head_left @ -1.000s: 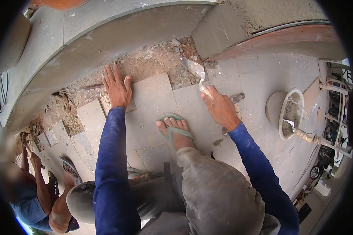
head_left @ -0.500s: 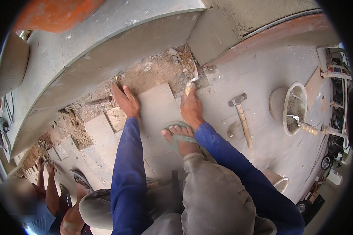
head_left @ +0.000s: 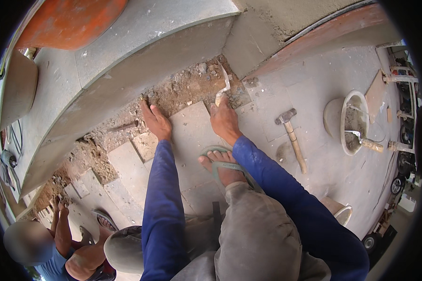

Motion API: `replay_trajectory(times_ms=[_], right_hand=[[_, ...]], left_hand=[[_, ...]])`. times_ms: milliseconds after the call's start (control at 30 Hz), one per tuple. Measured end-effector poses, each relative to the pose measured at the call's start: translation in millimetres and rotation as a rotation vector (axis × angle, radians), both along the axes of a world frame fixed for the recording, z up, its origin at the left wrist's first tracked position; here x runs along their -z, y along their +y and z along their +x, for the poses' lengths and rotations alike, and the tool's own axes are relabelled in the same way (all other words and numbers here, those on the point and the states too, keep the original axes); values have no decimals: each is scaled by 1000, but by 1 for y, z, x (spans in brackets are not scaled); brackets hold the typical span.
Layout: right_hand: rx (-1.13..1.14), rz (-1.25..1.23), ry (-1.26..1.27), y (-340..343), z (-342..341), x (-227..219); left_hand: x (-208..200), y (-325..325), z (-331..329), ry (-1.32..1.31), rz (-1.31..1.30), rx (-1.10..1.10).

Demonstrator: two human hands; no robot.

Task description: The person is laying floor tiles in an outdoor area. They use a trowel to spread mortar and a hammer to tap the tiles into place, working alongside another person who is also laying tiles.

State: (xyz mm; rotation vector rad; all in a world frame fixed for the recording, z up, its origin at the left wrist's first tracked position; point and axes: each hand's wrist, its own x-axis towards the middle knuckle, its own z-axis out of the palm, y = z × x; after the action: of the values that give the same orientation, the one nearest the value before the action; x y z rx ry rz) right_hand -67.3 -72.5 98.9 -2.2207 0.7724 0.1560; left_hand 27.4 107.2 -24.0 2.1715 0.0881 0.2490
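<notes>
Fingers (head_left: 214, 112) of the right hand (head_left: 226, 122) are closed around the pale handle of a slender metal trowel (head_left: 226, 80); those of the left hand (head_left: 158, 125) are extended and grasp nothing visible, contact with the ground being unclear. The trowel stands over the right-hand end of a brown strip of soil and rubble (head_left: 187, 87), just beyond a straight-edged grey paving slab (head_left: 188, 130). The step in hand appears to be working the loose fill with the blade; a further stroke would call for a firm grip and an edge clear of the slab. The trowel's long axis runs away from the person, its tip slanting slightly left, toward the smooth grey wall (head_left: 173, 65).
</notes>
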Motion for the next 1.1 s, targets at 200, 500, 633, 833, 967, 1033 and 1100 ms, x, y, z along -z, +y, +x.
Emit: replay_trajectory(times_ms=[200,500,633,833,967,1033,1100], right_hand=[[-146,46,0,49,5,14],[-138,-91,-177,34,-26,4],[16,31,17,27,-21,13],[-105,-27,-31,41,-17,2],[-29,-148,-54,-10,-16,2],[-17,-181,-19,-23,-10,25],[-68,-175,32,-22,-4,34]], left_hand=[[1,-11,0,-9,-54,-17],[-3,-2,2,-44,-117,-11],[-2,-5,3,-34,-34,-14],[2,2,2,-46,-63,-31],[0,1,-3,-56,-4,-31],[1,-8,-4,-46,11,-22],[4,-11,-2,-32,25,-36]])
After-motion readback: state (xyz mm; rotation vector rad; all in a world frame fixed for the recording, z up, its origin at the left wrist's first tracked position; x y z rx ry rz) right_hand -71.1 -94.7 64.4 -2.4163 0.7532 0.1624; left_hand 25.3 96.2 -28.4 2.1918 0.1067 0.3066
